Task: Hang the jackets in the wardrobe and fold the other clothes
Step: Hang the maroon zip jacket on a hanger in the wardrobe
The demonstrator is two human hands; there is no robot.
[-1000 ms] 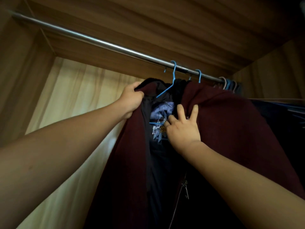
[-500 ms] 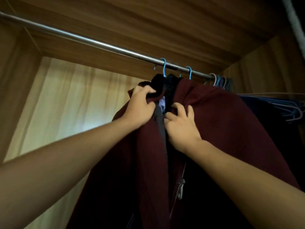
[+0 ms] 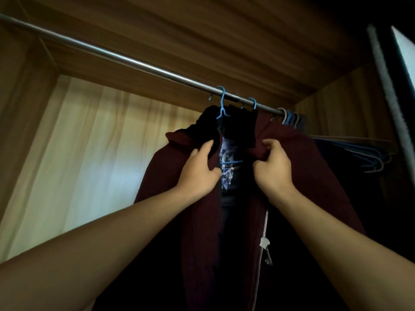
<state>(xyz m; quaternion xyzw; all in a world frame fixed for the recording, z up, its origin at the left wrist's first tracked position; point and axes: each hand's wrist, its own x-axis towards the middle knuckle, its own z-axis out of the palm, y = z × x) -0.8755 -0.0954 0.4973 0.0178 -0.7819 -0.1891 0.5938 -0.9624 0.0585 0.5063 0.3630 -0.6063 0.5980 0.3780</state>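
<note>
A dark red zip jacket (image 3: 314, 176) hangs on a blue hanger (image 3: 222, 104) hooked over the metal rail (image 3: 139, 63) of the wardrobe. Its black collar (image 3: 235, 122) bunches up under the hook. Inside the open front shows a dark lining with a pale printed label (image 3: 228, 153). My left hand (image 3: 199, 171) grips the jacket's left front edge near the collar. My right hand (image 3: 272, 164) pinches the right front edge at the same height. The silver zip (image 3: 265, 241) hangs below my right wrist.
Several empty blue and pale hangers (image 3: 368, 156) crowd the rail's right end beside a second blue hook (image 3: 253, 103). The wardrobe's wooden side wall (image 3: 336, 113) stands right of them. A pale curtain-like back panel (image 3: 89, 153) fills the left. A dark door edge (image 3: 393, 86) stands at the far right.
My hands have parted: the left slid down the left front edge, the right moved right and gripped the right edge. The jacket front has opened, showing the label again.
</note>
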